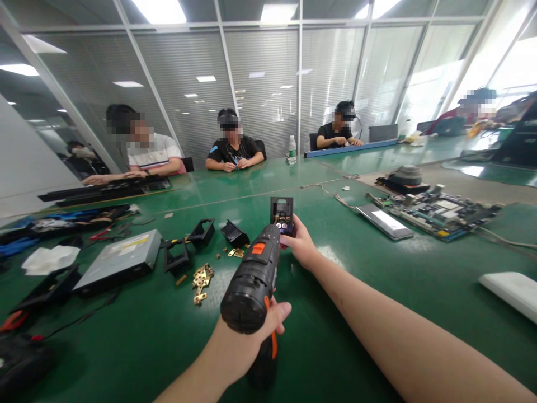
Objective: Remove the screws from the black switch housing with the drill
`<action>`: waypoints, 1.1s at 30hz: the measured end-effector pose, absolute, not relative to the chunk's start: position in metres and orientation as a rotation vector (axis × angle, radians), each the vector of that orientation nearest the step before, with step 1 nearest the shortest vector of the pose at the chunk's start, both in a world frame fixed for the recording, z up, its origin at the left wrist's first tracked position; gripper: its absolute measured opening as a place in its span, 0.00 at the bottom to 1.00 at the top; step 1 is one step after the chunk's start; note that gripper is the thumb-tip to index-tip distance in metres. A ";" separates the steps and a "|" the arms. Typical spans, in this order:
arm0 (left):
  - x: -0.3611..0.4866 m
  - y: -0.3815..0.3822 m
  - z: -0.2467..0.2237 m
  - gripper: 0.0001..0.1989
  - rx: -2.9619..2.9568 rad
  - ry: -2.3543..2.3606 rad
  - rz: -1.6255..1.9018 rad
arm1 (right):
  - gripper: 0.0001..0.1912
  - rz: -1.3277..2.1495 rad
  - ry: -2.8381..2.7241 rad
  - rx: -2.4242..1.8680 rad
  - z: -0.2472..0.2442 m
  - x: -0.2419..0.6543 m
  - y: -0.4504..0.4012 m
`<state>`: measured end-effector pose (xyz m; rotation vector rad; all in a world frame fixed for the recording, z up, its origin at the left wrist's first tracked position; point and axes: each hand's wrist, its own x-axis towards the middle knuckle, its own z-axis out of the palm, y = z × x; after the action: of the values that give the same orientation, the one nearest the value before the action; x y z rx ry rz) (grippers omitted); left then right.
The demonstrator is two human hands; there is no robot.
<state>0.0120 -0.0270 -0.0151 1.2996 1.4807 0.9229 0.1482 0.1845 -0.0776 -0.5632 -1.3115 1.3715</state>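
Observation:
My left hand (268,322) is wrapped round the handle of a black and orange cordless drill (247,280), whose nose points away from me. In my right hand (300,242) is a small black plastic housing (282,205), held upright with its open side towards me. Brass-coloured terminals and screw heads show inside it. The drill's front end lies over the housing's lower edge from this view, so I cannot tell whether they touch. Left of the drill is a small pile of brass pieces (202,280). Near it lie several black plastic frames, among them a square one (175,256).
A silver disc drive (121,254) lies to the left. On the right are a phone-like slab (385,220), a green circuit board (447,210) and a white device (509,291). A bottle (292,150) stands at the back. Several people sit across the green table (348,347).

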 end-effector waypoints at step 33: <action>0.025 -0.031 0.001 0.14 1.175 1.441 1.056 | 0.33 1.355 -1.244 -0.559 -0.076 0.147 0.189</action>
<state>0.0248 -0.0314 0.0007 1.1755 1.4407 1.0557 0.1469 0.1889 -0.0760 -0.5586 -1.2437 1.3548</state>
